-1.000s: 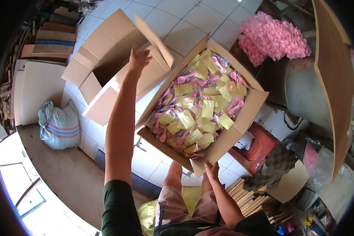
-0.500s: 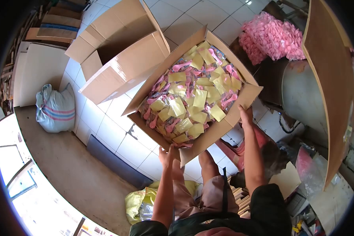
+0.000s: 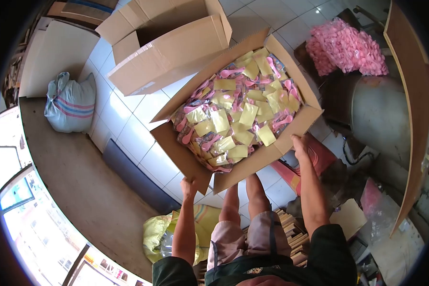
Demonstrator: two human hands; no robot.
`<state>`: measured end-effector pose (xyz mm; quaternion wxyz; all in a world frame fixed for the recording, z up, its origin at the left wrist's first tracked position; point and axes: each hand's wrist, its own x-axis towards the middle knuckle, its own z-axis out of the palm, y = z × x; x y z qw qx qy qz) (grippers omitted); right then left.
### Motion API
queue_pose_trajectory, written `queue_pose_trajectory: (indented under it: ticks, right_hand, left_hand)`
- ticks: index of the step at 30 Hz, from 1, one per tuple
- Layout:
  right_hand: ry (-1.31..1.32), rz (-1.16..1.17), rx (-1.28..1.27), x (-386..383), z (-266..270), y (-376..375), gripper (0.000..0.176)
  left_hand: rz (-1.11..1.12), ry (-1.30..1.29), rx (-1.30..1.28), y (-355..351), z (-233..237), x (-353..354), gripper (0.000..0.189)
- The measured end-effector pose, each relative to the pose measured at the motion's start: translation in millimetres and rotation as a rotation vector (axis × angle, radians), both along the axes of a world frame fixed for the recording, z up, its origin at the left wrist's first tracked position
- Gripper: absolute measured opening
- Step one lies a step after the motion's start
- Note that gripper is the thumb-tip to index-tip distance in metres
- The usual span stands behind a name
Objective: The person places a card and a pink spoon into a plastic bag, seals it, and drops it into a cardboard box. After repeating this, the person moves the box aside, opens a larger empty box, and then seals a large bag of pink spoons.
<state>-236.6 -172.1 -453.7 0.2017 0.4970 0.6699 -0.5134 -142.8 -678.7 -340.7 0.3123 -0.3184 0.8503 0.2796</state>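
An open cardboard box (image 3: pixel 260 159) is tilted in front of me, filled with clear packets that hold yellow cards (image 3: pixel 248 114) and pink plastic spoons (image 3: pixel 231 73). My left hand (image 3: pixel 189 187) is closed on the bottom corner of the box's left near flap. On the right, my right hand (image 3: pixel 299 144) grips the edge of the right near flap, thumb along the cardboard. Between the two flaps a gap shows at the near corner. The underside of the box is hidden.
A second open cardboard box (image 3: pixel 169 52) stands on the tiled floor just beyond. A tied white sack (image 3: pixel 70 107) sits at left, a bag of pink pieces (image 3: pixel 346 47) at upper right. A metal drum (image 3: pixel 379 109) and a yellow sack (image 3: pixel 157 233) are nearby.
My left hand has shifted left and down, swinging the left near flap outward so it opens away from the other flap. My view has shifted; the box sits slightly further right.
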Motion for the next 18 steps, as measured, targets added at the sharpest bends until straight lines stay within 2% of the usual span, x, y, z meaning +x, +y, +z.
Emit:
queue_pose_trajectory:
  ticks: [2,3,4,5,6,7,8,9,10,12,13,15,16,18]
  right_hand:
    - [-0.111,0.084,0.093,-17.4,22.4,-10.6,0.024]
    - [-0.087,0.123,0.105,-25.0,28.4,-15.1,0.025]
    - [-0.083,0.123,0.114,-18.0,14.6,-13.9,0.026]
    - [-0.086,0.092,0.163,-8.1,11.6,-28.8,0.028]
    - [-0.128,0.172,0.167,-11.4,13.8,-35.1,0.031]
    - [-0.013,0.211,0.188,-13.1,11.0,-41.4,0.031]
    - [-0.062,0.230,0.112,-9.0,4.5,-50.6,0.031]
    - [0.036,0.257,0.105,-3.8,-13.6,-57.9,0.028]
    - [0.007,0.287,0.090,0.0,-34.8,-67.8,0.025]
    - [-0.060,0.409,0.147,19.8,-63.2,-100.4,0.023]
    - [-0.080,0.480,0.157,15.0,-64.3,-115.9,0.023]
    - [-0.114,0.587,0.119,1.6,-56.2,-146.4,0.024]
    - [-0.069,0.646,0.132,-3.4,-51.5,-163.8,0.024]
    - [-0.068,0.794,0.097,-21.6,-49.6,-195.3,0.024]
  left_hand:
    - [0.061,0.000,-0.010,13.0,15.7,-15.4,0.026]
    - [0.126,0.009,-0.017,20.2,21.5,-22.1,0.027]
    - [0.111,-0.044,-0.045,17.2,16.8,-16.7,0.028]
    - [0.066,-0.087,-0.092,-1.0,-1.6,9.1,0.028]
    - [0.158,-0.158,-0.105,-7.7,-11.8,25.1,0.028]
    - [0.217,-0.141,-0.093,3.0,-6.4,22.5,0.029]
    - [0.249,-0.133,-0.111,-3.6,-22.3,54.3,0.029]
    - [0.275,-0.127,-0.129,-10.0,-41.4,77.0,0.030]
    - [0.280,-0.124,-0.129,-7.2,-50.8,86.6,0.030]
    - [0.706,-0.186,-0.057,-7.1,-54.9,130.4,0.031]
    - [0.712,-0.194,-0.061,-5.6,-54.6,147.1,0.031]
    - [0.984,-0.236,-0.032,-3.4,-44.2,177.0,0.035]
    - [0.987,-0.239,-0.034,0.0,-33.2,186.7,0.035]
    - [1.202,-0.179,0.047,10.4,-18.1,201.2,0.037]
